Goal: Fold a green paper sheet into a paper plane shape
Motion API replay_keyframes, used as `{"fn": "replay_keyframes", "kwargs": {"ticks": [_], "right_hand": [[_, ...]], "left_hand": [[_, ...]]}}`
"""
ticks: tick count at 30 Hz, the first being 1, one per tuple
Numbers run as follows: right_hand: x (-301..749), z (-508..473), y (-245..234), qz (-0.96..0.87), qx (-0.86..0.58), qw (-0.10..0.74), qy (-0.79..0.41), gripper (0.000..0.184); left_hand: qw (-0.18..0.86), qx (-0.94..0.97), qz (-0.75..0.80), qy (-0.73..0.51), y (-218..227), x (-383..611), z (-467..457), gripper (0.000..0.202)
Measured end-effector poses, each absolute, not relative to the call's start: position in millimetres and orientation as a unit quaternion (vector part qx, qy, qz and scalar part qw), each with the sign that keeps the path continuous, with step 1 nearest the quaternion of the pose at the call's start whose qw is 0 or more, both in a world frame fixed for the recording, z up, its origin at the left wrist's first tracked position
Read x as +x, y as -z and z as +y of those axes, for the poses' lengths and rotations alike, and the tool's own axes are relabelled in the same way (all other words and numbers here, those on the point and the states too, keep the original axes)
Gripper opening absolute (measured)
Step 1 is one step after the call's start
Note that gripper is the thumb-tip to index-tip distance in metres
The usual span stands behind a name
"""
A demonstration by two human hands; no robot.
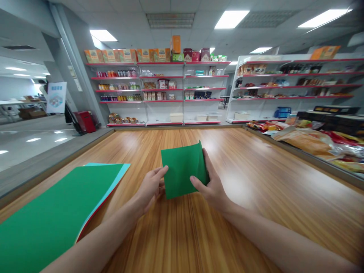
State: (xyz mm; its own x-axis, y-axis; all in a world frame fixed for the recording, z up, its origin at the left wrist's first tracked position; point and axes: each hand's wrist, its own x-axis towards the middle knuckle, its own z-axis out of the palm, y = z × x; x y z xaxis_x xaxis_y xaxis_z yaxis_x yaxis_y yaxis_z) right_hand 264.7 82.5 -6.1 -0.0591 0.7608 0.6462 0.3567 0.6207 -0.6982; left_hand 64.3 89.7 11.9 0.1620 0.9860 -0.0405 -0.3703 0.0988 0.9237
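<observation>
Tabletop (182, 231) glossy; green paper (180, 167) held; stocked shelves (163, 90) beyond.

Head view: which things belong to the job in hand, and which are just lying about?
In the job:
- bent green paper piece, held by left hand and right hand
- coloured sheet stack, probably; its top sheet is green too

Lying about, apparently:
- bagged packets at right
- stocked shelves
- poster stand

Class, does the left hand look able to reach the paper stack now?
Probably yes: the far end of the paper stack lies uncovered, though the left hand holds the smaller green paper.
</observation>
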Motion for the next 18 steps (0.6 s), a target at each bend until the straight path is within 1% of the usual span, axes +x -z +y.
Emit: {"fn": "replay_keyframes", "kwargs": {"ticks": [4, 7, 9, 11, 18], "right_hand": [[260, 82, 10, -0.751, -0.44, 0.465, -0.164, 0.086], [257, 78, 13, -0.778, -0.444, 0.422, -0.142, 0.07], [254, 75, 13, -0.787, -0.44, 0.416, -0.118, 0.059], [252, 72, 13, -0.795, -0.433, 0.413, -0.1, 0.055], [249, 69, 10, -0.8, -0.42, 0.422, -0.064, 0.056]], "left_hand": [[0.623, 0.432, 0.333, -0.561, 9, 82, 86, 0.045], [0.614, 0.449, 0.319, -0.565, 12, 87, 79, 0.049], [0.607, 0.461, 0.317, -0.565, 10, 87, 74, 0.048], [0.596, 0.473, 0.319, -0.565, 8, 86, 70, 0.046], [0.597, 0.507, 0.283, -0.554, 7, 84, 67, 0.035]]}}
